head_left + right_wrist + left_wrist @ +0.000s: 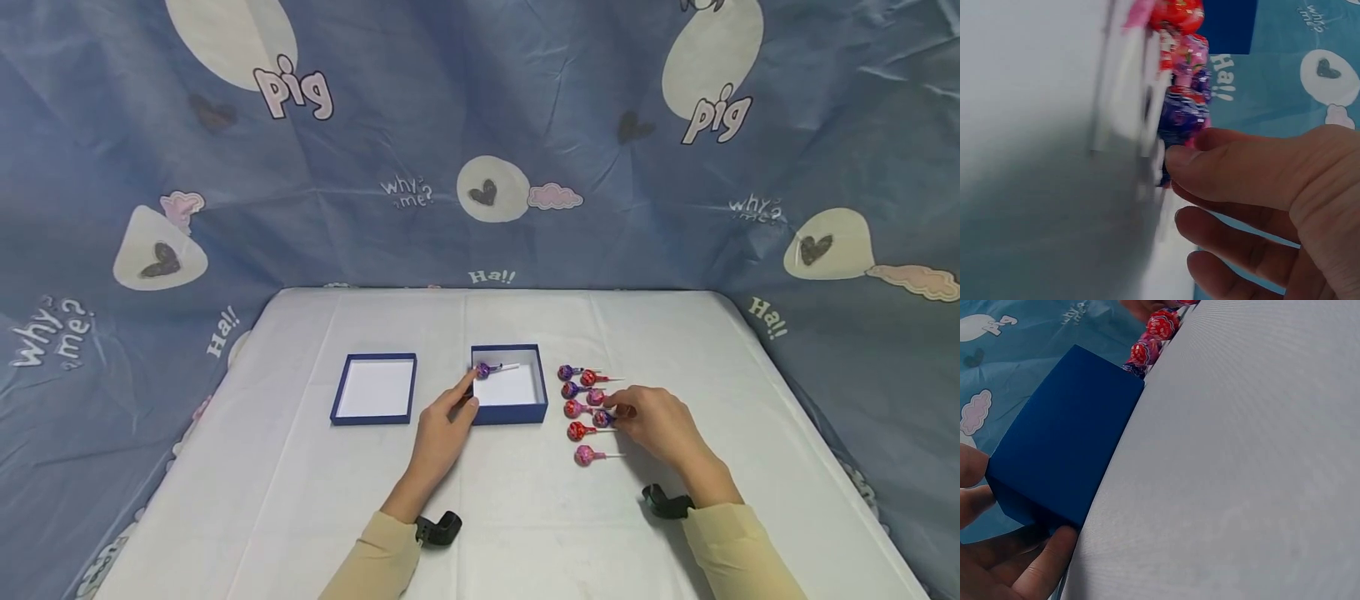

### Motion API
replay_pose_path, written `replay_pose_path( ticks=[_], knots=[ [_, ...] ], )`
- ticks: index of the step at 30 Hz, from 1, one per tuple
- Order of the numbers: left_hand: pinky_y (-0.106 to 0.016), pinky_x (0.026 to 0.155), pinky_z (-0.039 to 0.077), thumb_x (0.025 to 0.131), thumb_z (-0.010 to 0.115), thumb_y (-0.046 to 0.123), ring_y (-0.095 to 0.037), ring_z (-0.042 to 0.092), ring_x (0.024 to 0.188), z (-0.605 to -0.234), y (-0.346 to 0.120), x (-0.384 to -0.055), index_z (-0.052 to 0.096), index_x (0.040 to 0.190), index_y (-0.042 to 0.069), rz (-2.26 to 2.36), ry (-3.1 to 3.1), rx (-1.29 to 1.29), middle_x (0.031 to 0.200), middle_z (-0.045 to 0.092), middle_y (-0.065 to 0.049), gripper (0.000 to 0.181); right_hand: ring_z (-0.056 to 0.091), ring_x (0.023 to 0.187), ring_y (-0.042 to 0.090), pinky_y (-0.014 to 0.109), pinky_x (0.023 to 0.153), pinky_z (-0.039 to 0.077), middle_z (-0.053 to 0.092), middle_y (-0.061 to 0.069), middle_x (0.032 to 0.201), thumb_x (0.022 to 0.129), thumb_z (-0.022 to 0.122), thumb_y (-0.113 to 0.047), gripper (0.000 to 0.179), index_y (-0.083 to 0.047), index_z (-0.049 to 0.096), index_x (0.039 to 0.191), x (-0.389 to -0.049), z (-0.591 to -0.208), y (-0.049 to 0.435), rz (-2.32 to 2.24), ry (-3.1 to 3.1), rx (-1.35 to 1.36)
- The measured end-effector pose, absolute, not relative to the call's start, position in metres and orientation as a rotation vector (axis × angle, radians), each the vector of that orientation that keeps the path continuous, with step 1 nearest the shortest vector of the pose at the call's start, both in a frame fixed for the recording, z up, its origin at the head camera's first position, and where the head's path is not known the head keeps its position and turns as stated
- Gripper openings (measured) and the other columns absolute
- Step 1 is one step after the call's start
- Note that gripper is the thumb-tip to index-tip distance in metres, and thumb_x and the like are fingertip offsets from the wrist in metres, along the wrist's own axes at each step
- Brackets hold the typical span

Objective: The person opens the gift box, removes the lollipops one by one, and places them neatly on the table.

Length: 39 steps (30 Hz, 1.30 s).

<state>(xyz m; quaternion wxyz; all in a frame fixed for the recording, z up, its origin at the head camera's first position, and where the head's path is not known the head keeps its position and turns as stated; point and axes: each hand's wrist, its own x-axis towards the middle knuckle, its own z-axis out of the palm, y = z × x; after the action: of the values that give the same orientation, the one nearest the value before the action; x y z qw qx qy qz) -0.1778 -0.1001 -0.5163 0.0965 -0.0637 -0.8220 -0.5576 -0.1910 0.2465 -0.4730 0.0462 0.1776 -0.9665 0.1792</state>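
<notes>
My left hand (pixel 441 423) holds the left wall of a blue open-topped box (pixel 1066 431), its index finger and thumb at the rim. Inside the box lies one purple-wrapped lollipop (pixel 483 370) with its white stick pointing right. To the right of the box, my right hand (pixel 660 423) pinches a pink lollipop (pixel 596 397) near its stick between thumb and index finger. A purple lollipop (pixel 1184 115) sits right beside those fingertips, partly covered by the thumb in the right wrist view. The right hand's other fingers curl loosely above the table.
Several more red, pink and purple lollipops, among them a red one (pixel 576 431) and a pink one (pixel 584 455), lie in loose rows beside the box. A blue-edged lid (pixel 373 420) rests left of it on the white-covered table (pixel 525 508). A patterned blue curtain (pixel 420 242) hangs behind.
</notes>
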Motion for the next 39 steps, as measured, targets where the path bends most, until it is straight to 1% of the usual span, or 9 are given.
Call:
replay_pose_path(
  ticks=[6, 11, 14, 17, 22, 27, 30, 36, 39],
  knots=[
    [-0.040, 0.111, 0.042, 0.102, 0.063, 0.024, -0.016, 0.056, 0.128, -0.516, -0.100, -0.177, 0.055, 0.146, 0.028, -1.648, -2.437, -0.187, 0.133, 0.065, -0.004, 0.045, 0.064, 0.077, 0.017, 0.043, 0.063, 0.053, 0.069, -0.005, 0.084, 0.079, 0.082, -0.004, 0.026, -0.017, 0.079, 0.102, -0.192, -0.457, 0.243, 0.507, -2.933, 0.519],
    [-0.041, 0.111, 0.042, 0.102, 0.062, 0.024, -0.017, 0.056, 0.127, -0.517, -0.100, -0.177, 0.056, 0.146, 0.027, -1.652, -2.443, -0.180, 0.131, 0.066, -0.008, 0.045, 0.066, 0.078, 0.018, 0.042, 0.062, 0.053, 0.071, -0.003, 0.088, 0.081, 0.081, -0.008, 0.026, -0.017, 0.079, 0.105, -0.193, -0.445, 0.238, 0.523, -2.885, 0.531],
    [-0.042, 0.111, 0.042, 0.102, 0.062, 0.024, -0.018, 0.057, 0.127, -0.516, -0.100, -0.177, 0.056, 0.146, 0.025, -1.652, -2.441, -0.178, 0.131, 0.066, -0.009, 0.045, 0.066, 0.079, 0.018, 0.040, 0.061, 0.052, 0.071, -0.003, 0.090, 0.082, 0.080, -0.008, 0.026, -0.018, 0.079, 0.107, -0.195, -0.439, 0.233, 0.533, -2.851, 0.546],
    [-0.042, 0.111, 0.042, 0.102, 0.062, 0.025, -0.018, 0.056, 0.128, -0.516, -0.099, -0.177, 0.056, 0.146, 0.025, -1.654, -2.441, -0.176, 0.132, 0.065, -0.008, 0.045, 0.065, 0.081, 0.018, 0.039, 0.062, 0.052, 0.072, -0.003, 0.092, 0.083, 0.079, -0.008, 0.025, -0.020, 0.079, 0.105, -0.197, -0.431, 0.226, 0.563, -2.820, 0.553],
    [-0.042, 0.111, 0.042, 0.102, 0.062, 0.025, -0.018, 0.056, 0.127, -0.515, -0.099, -0.177, 0.056, 0.146, 0.024, -1.662, -2.443, -0.172, 0.133, 0.065, -0.008, 0.045, 0.067, 0.082, 0.016, 0.039, 0.066, 0.054, 0.073, -0.005, 0.093, 0.084, 0.079, -0.009, 0.022, -0.021, 0.078, 0.103, -0.202, -0.422, 0.207, 0.636, -2.782, 0.573],
    [-0.042, 0.111, 0.042, 0.102, 0.062, 0.025, -0.017, 0.056, 0.127, -0.515, -0.100, -0.177, 0.055, 0.147, 0.024, -1.667, -2.443, -0.179, 0.133, 0.064, -0.008, 0.045, 0.065, 0.078, 0.012, 0.037, 0.067, 0.053, 0.071, -0.009, 0.090, 0.085, 0.078, -0.011, 0.022, -0.021, 0.078, 0.104, -0.209, -0.417, 0.183, 0.677, -2.765, 0.615],
    [-0.042, 0.111, 0.043, 0.102, 0.062, 0.025, -0.016, 0.057, 0.126, -0.516, -0.100, -0.177, 0.055, 0.147, 0.024, -1.673, -2.440, -0.186, 0.133, 0.064, -0.009, 0.045, 0.065, 0.078, 0.010, 0.036, 0.067, 0.053, 0.071, -0.009, 0.091, 0.085, 0.079, -0.011, 0.023, -0.020, 0.078, 0.106, -0.213, -0.416, 0.168, 0.699, -2.748, 0.651],
    [-0.042, 0.110, 0.043, 0.102, 0.062, 0.024, -0.017, 0.057, 0.126, -0.517, -0.101, -0.178, 0.056, 0.146, 0.023, -1.663, -2.428, -0.196, 0.132, 0.065, -0.009, 0.045, 0.067, 0.079, 0.016, 0.035, 0.067, 0.054, 0.071, -0.006, 0.090, 0.086, 0.079, -0.011, 0.023, -0.018, 0.078, 0.107, -0.222, -0.420, 0.140, 0.752, -2.714, 0.703],
    [-0.042, 0.110, 0.043, 0.102, 0.062, 0.024, -0.017, 0.057, 0.127, -0.517, -0.100, -0.178, 0.056, 0.146, 0.024, -1.659, -2.431, -0.199, 0.133, 0.065, -0.008, 0.045, 0.067, 0.081, 0.018, 0.035, 0.068, 0.054, 0.073, -0.003, 0.093, 0.087, 0.079, -0.011, 0.023, -0.017, 0.078, 0.108, -0.225, -0.425, 0.130, 0.763, -2.717, 0.736]
  ],
)
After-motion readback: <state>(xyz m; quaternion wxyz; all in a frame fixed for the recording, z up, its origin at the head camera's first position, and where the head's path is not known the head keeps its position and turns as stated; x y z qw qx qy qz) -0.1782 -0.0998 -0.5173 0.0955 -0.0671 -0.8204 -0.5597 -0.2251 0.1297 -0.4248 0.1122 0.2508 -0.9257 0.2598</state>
